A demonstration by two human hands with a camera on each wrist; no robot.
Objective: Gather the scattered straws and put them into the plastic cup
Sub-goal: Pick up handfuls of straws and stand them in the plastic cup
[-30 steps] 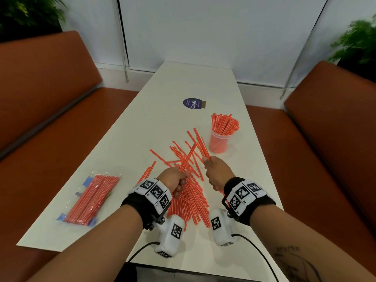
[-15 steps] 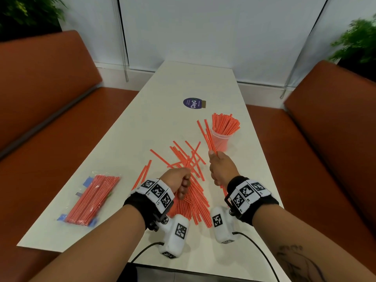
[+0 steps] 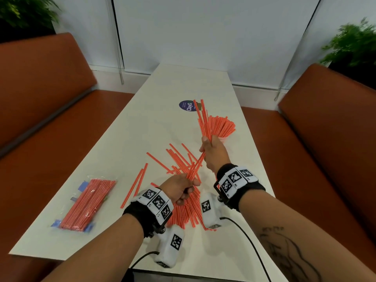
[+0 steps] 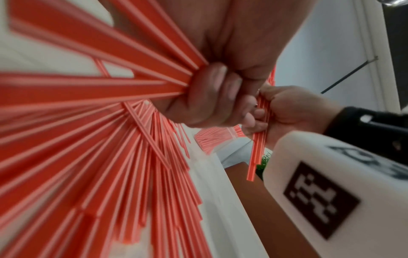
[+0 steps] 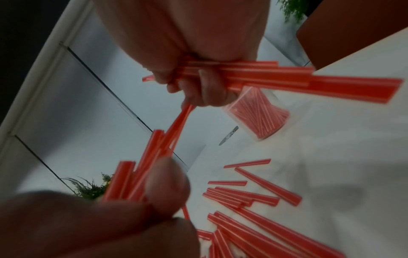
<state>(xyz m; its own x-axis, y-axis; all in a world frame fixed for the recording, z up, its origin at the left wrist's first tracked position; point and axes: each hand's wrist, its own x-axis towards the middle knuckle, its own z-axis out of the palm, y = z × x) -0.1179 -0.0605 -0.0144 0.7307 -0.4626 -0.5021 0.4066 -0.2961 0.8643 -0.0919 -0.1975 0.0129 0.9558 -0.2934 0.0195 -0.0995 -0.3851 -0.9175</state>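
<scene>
Thin red straws (image 3: 184, 159) lie scattered on the white table (image 3: 142, 127), with a thicker pile (image 3: 190, 212) under my wrists. My right hand (image 3: 212, 151) grips a small bundle of straws (image 3: 201, 121), held upright just in front of the clear plastic cup (image 5: 260, 113). The cup holds many straws (image 3: 222, 127) and its body is mostly hidden behind the hand in the head view. My left hand (image 3: 181, 189) grips another bundle (image 3: 194, 166) that slants up toward the right hand. The left wrist view shows the left hand's fingers (image 4: 212, 97) curled round the straws.
A sealed plastic packet of straws (image 3: 87, 204) lies near the table's left edge. A round blue sticker (image 3: 187, 105) is beyond the cup. Orange benches (image 3: 40, 98) flank the table on both sides. Cables run off the near edge.
My right hand has lifted its bundle off the pile, stood it upright and carried it away from me toward the cup. The left hand has stayed over the pile, still gripping its straws.
</scene>
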